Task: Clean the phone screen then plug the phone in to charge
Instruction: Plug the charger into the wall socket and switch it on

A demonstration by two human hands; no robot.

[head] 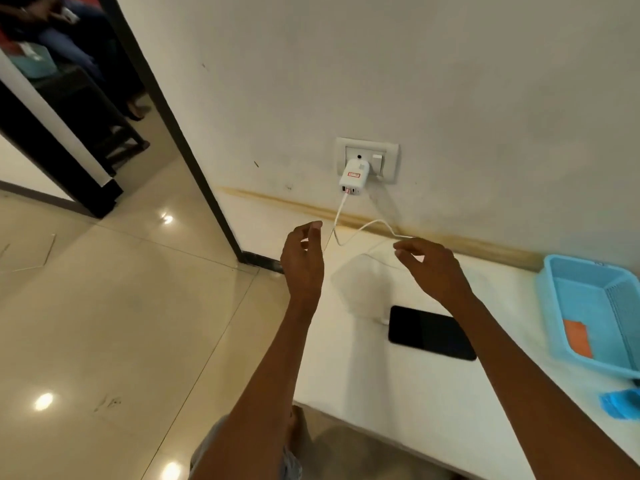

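White table top runs along the wall. Black phone lies flat, screen up, near centre. White charging cable droops onto the surface at 12 o'clock from the phone; its end meets the phone's edge at 9 o'clock. Blue plastic basket rests at 3 o'clock. Small blue item at 4 o'clock, cut off by frame.

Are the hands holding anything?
Nothing. Left hand and right hand hover open above the white cable; the phone lies untouched.
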